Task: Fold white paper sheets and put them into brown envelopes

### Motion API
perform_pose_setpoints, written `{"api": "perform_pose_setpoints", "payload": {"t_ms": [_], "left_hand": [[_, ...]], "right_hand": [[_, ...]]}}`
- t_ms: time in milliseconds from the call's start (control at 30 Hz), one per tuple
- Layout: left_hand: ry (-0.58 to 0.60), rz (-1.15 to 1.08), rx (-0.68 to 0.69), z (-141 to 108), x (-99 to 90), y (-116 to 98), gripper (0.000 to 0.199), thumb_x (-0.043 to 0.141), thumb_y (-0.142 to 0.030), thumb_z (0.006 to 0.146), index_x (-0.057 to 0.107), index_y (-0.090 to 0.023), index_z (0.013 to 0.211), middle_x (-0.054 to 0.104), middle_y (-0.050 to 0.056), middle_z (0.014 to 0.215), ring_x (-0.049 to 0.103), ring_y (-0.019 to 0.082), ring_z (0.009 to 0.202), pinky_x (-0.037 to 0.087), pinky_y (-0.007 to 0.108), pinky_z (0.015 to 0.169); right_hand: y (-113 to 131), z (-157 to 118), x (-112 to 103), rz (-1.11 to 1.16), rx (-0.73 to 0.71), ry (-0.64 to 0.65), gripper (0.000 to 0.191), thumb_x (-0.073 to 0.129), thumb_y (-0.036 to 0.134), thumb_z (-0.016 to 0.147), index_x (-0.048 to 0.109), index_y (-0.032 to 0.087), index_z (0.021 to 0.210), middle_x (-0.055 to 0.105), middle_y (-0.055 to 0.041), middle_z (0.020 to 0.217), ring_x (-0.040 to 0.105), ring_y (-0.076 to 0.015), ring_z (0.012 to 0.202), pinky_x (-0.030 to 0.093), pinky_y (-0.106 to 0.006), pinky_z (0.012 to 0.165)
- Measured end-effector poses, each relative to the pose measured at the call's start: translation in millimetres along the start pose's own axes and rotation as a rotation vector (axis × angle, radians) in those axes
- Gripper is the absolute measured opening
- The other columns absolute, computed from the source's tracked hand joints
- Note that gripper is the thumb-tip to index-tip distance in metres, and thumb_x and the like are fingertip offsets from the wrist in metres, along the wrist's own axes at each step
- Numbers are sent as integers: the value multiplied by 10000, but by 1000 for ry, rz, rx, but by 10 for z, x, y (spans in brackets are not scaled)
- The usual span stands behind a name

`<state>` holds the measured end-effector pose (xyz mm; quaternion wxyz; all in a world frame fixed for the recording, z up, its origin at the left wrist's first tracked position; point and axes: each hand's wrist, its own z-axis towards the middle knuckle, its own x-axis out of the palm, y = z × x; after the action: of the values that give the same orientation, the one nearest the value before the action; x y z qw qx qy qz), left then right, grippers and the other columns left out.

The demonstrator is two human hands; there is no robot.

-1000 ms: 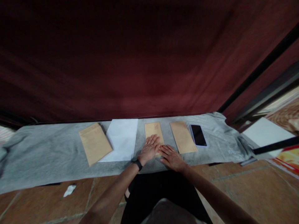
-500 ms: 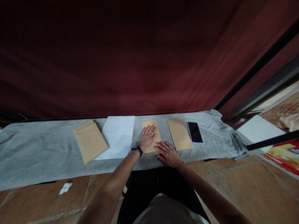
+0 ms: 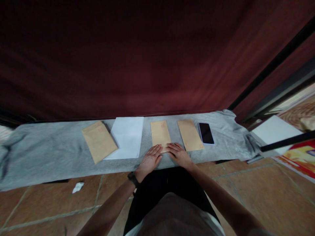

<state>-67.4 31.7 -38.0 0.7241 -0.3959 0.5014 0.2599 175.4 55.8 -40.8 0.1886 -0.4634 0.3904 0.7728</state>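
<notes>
A brown paper envelope (image 3: pixel 160 132) lies flat on the grey cloth in front of me. My left hand (image 3: pixel 150 159), with a dark band on its wrist, rests its outstretched fingers on the envelope's near left corner. On the near right corner lie the fingers of my right hand (image 3: pixel 180 155), also flat and extended. Neither hand grasps anything. A second brown envelope (image 3: pixel 190 135) lies just to the right, apart from my right hand. Left of my hands is white paper (image 3: pixel 129 137), partly covered by a stack of brown envelopes (image 3: pixel 99 141).
The grey cloth (image 3: pixel 54 147) covers a long narrow surface against a dark red curtain (image 3: pixel 147 72). A phone (image 3: pixel 206 133) lies at the right. Crumpled white tissue (image 3: pixel 78 187) is on the tiled floor (image 3: pixel 61 203). A white board (image 3: pixel 275 131) and dark bars stand far right.
My left hand has slid from the middle of the envelope down to its near edge. My right hand has shifted slightly, its fingers now on the near right corner. The view has tilted slightly.
</notes>
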Motion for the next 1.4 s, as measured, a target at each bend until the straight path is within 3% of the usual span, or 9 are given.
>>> {"api": "perform_pose_setpoints", "payload": {"t_ms": [200, 533, 667, 800, 933, 1033, 1200, 1400], "left_hand": [[-142, -66, -114, -18, 18, -77, 384, 375, -298, 1050, 623, -191, 1323, 654, 91, 1371, 574, 205, 1315, 473, 420, 1119], [-186, -106, -213, 50, 55, -109, 353, 386, -244, 1026, 671, -212, 1233, 701, 77, 1286, 621, 217, 1229, 503, 430, 1059], [-186, -125, -237, 58, 68, -104, 364, 384, -184, 1005, 659, -222, 1240, 697, 67, 1290, 632, 215, 1207, 502, 427, 1054], [-156, -126, -248, 62, 49, -110, 377, 372, -166, 1003, 631, -221, 1272, 691, 73, 1301, 642, 212, 1193, 505, 421, 1048], [-90, -39, -188, 19, 48, -154, 403, 371, -141, 991, 607, -197, 1313, 649, 89, 1371, 591, 213, 1286, 468, 419, 1107], [-84, 39, -145, -60, 86, -206, 417, 374, -212, 1013, 567, -158, 1379, 576, 121, 1462, 492, 233, 1399, 406, 437, 1173], [-90, 100, -135, -182, 118, -275, 519, 367, -330, 1035, 406, -167, 1526, 450, 121, 1566, 367, 244, 1484, 318, 486, 1232], [-93, 92, -160, -258, 93, -278, 579, 404, -392, 1026, 353, -165, 1556, 393, 121, 1596, 320, 256, 1504, 265, 477, 1256]], "right_hand": [[-57, 39, 43, 32, 25, -35, 354, 497, 202, 1000, 662, 270, 1306, 643, -40, 1390, 576, -183, 1306, 397, -461, 1181], [-8, 112, 107, 23, 97, -120, 309, 500, 171, 995, 721, 270, 1186, 706, -38, 1281, 624, -193, 1222, 451, -434, 1117], [119, 117, 150, -35, 168, -134, 405, 455, 146, 990, 631, 253, 1338, 676, -65, 1327, 595, -219, 1258, 415, -461, 1147], [380, -13, 252, -58, 84, -142, 486, 408, 187, 1007, 494, 239, 1482, 552, -72, 1488, 481, -226, 1396, 317, -490, 1223], [593, -154, 335, -107, 48, -72, 503, 441, 296, 1027, 450, 173, 1514, 501, -117, 1529, 432, -254, 1439, 311, -492, 1227], [635, -191, 339, -141, 68, -47, 510, 440, 323, 1038, 426, 189, 1530, 480, -108, 1545, 439, -250, 1436, 296, -497, 1230], [595, -219, 294, -161, 86, -54, 535, 485, 383, 1028, 416, 225, 1534, 469, -101, 1552, 422, -274, 1445, 271, -538, 1225], [449, -324, 207, -173, 129, -113, 507, 394, 337, 1059, 373, 238, 1556, 464, -81, 1558, 446, -265, 1429, 273, -527, 1221]]}}
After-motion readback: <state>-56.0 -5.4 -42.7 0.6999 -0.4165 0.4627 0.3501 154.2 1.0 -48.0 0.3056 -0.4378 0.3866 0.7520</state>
